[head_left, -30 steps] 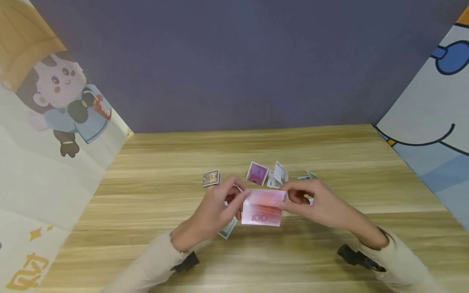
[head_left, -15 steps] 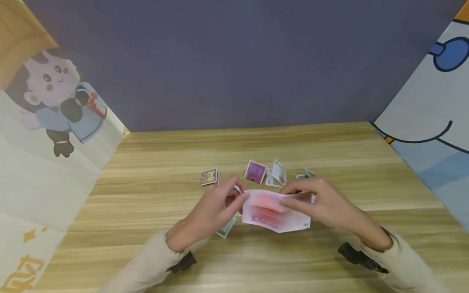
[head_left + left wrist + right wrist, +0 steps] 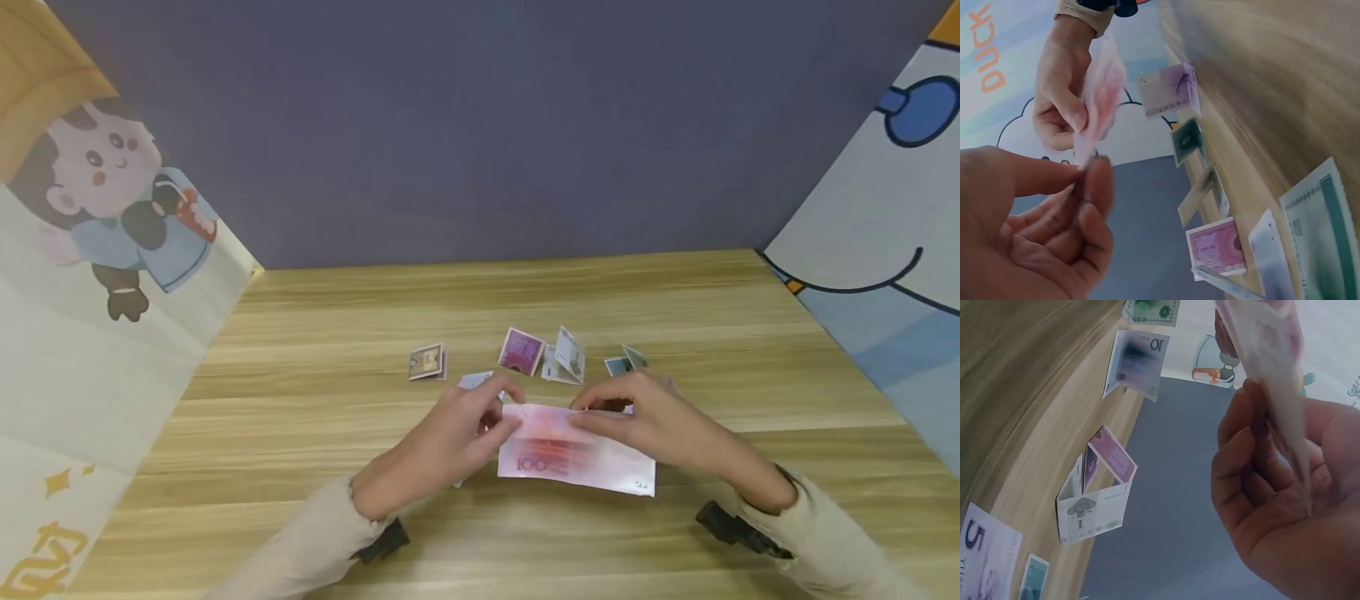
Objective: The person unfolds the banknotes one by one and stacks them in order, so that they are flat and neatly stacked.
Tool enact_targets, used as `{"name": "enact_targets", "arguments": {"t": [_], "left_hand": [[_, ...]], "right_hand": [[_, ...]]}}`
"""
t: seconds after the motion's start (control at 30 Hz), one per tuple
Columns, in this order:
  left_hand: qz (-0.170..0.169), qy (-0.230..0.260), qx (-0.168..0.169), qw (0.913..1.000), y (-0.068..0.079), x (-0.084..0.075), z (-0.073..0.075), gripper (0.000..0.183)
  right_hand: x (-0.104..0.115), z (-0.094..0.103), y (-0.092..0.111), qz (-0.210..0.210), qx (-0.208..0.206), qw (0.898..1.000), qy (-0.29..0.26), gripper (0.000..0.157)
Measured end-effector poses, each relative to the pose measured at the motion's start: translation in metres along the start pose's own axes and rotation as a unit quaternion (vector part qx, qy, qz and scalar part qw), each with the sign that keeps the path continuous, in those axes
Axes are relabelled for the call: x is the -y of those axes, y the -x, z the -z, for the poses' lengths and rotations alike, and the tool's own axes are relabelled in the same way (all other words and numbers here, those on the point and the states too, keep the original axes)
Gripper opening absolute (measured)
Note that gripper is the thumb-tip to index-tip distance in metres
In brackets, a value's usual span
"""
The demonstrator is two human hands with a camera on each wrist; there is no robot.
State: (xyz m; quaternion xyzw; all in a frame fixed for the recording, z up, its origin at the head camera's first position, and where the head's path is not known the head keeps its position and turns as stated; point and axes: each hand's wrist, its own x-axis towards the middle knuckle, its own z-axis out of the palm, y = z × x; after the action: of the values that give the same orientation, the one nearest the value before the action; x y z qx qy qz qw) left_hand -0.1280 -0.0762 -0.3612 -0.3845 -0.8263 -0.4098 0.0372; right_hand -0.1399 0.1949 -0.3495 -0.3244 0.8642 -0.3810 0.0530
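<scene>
A pink 100 banknote [image 3: 573,462] is held up above the table, spread wide with its right part pale and crease lines showing. My left hand [image 3: 453,437] pinches its upper left corner between thumb and forefinger. Along the top edge, right of the middle, my right hand [image 3: 648,417] grips the note with thumb and fingers. In the left wrist view the banknote [image 3: 1105,94] is seen edge-on and blurred between both hands. The right wrist view has the banknote [image 3: 1279,381] running down into the right palm.
Several small folded banknotes stand or lie behind the hands: a brown one [image 3: 426,362], a purple one [image 3: 521,351], a greyish-white one [image 3: 567,358] and a green one [image 3: 628,360]. A purple 5 note [image 3: 988,556] lies nearer the right hand. A grey wall [image 3: 510,133] closes the back.
The banknote's right part has swung out, so the note is wider. It has dropped slightly toward the table front. The left hand has shifted slightly right, uncovering a pale note behind it.
</scene>
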Motion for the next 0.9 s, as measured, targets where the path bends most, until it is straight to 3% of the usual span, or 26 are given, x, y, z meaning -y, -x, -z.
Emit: {"name": "enact_targets", "arguments": {"t": [0.07, 0.13, 0.2, 0.27, 0.37, 0.47, 0.6, 0.77, 0.9], "left_hand": [[-0.015, -0.062, -0.004, 0.998, 0.0, 0.0, -0.004, 0.016], [-0.035, -0.154, -0.008, 0.9874, 0.001, -0.002, -0.009, 0.017], [-0.064, -0.252, -0.006, 0.9656, 0.004, -0.005, -0.017, 0.017], [-0.093, -0.316, 0.019, 0.944, 0.008, -0.01, -0.025, 0.019], [-0.131, -0.358, 0.091, 0.92, 0.019, -0.017, -0.039, 0.031], [-0.141, -0.387, 0.166, 0.8957, 0.031, -0.022, -0.049, 0.05], [-0.135, -0.422, 0.212, 0.871, 0.04, -0.023, -0.057, 0.061], [-0.156, -0.442, 0.208, 0.8584, 0.037, -0.018, -0.058, 0.042], [-0.143, -0.422, 0.212, 0.8697, 0.035, -0.013, -0.057, 0.041]], "right_hand": [[-0.004, -0.002, -0.001, 0.0, 0.008, 1.0, -0.007, 0.008], [-0.011, -0.006, -0.002, -0.002, 0.018, 1.0, -0.017, 0.009], [-0.018, -0.011, -0.004, 0.0, 0.026, 0.999, -0.019, 0.01], [-0.025, -0.018, -0.006, 0.003, 0.032, 0.999, -0.014, 0.01], [-0.032, -0.029, -0.008, 0.006, 0.04, 0.999, 0.012, 0.009], [-0.033, -0.037, -0.008, -0.007, 0.049, 0.998, 0.039, 0.005], [-0.031, -0.043, -0.005, -0.014, 0.038, 0.995, 0.096, 0.006], [-0.027, -0.045, -0.002, -0.014, 0.01, 0.987, 0.162, 0.015], [-0.03, -0.045, -0.001, -0.022, 0.056, 0.992, 0.111, 0.02]]}}
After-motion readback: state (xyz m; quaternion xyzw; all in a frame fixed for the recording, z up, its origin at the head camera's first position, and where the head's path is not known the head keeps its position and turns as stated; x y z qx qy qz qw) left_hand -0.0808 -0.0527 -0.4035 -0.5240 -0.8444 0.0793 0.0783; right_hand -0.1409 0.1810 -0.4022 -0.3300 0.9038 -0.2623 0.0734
